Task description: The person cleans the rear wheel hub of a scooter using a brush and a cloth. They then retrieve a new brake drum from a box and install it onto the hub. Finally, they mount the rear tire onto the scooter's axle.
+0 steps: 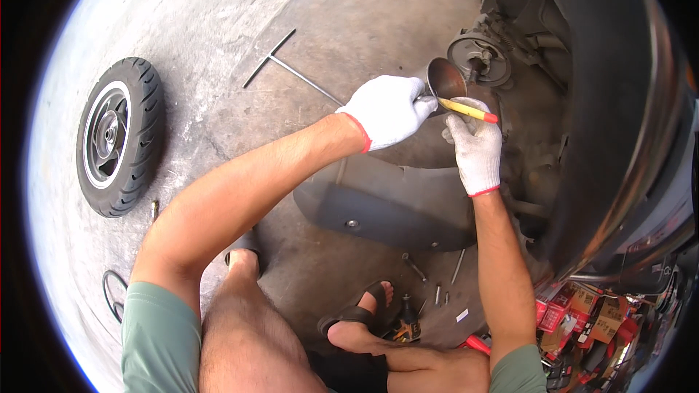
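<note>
My left hand (pixel 388 113), in a white knit glove with a red cuff, pinches the edge of a round, cup-shaped metal part (pixel 449 78) with a brownish inside. In my right hand (pixel 477 149), gloved the same way, is a slim yellow tool (pixel 466 109) with a red end. Its pale tip meets the cup's rim beside my left fingertips. I cannot tell the tool's exact kind. Just beyond the cup is the scooter's exposed wheel hub (pixel 480 58), greasy and without a wheel.
A wheel with tyre (pixel 116 137) stands at the left. On the floor lie a T-handle wrench (pixel 302 75), a dark cover panel (pixel 386 204), a power drill (pixel 406 320) and several small metal parts. Dark scooter bodywork (pixel 619 102) fills the right, above boxes (pixel 582 306).
</note>
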Demonstrator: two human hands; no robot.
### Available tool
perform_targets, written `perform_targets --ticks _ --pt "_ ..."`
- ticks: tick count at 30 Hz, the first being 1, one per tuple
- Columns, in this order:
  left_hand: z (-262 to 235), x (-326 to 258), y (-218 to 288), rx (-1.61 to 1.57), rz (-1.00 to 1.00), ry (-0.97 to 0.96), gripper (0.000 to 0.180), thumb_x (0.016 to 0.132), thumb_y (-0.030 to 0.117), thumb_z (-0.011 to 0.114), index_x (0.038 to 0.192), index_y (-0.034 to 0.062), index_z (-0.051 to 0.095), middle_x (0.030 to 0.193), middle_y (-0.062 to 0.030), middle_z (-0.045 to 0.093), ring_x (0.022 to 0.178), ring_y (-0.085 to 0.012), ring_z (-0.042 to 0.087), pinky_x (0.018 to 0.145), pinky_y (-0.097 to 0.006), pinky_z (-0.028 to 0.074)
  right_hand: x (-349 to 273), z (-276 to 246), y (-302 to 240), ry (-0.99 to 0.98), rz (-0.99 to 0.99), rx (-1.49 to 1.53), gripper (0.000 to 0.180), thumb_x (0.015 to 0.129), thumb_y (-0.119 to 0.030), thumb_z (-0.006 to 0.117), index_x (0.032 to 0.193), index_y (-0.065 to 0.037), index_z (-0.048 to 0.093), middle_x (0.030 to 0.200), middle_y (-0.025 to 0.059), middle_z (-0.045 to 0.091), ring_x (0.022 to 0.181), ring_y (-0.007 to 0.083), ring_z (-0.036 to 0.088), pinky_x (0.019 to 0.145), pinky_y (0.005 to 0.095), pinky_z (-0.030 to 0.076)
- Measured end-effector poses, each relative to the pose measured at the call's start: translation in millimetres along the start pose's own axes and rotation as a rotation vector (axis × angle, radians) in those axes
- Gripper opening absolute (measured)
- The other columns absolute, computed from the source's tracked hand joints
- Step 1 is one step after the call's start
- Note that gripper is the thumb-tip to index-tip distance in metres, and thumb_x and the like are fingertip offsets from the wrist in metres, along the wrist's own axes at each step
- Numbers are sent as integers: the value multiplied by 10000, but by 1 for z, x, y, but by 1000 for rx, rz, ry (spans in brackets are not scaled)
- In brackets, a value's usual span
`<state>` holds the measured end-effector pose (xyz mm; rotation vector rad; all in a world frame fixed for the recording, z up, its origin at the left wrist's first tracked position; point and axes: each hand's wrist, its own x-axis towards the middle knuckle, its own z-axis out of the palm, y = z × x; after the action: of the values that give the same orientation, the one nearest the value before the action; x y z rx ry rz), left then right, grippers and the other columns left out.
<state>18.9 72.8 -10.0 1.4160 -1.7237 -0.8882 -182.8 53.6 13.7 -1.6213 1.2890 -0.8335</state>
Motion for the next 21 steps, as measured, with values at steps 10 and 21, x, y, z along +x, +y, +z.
perform_targets --ticks 10,21 --pt "-34 -75 71 -144 105 -276 387 1011 361 581 1009 -19 654 839 -161 685 799 -257 667 760 -394 526 -149 -59 -72 25 27 -212 127 906 61 646 1002 -21 626 812 -1 626 731 55 567 661 216 473" --pt "-53 -49 171 -743 -60 -155 411 1015 271 548 1364 56 577 1183 -93 702 1074 -225 662 913 -345 515 -501 -194 -43 624 294 -382 204 840 -17 744 1014 -46 643 881 126 702 798 257 691 735 332 540"
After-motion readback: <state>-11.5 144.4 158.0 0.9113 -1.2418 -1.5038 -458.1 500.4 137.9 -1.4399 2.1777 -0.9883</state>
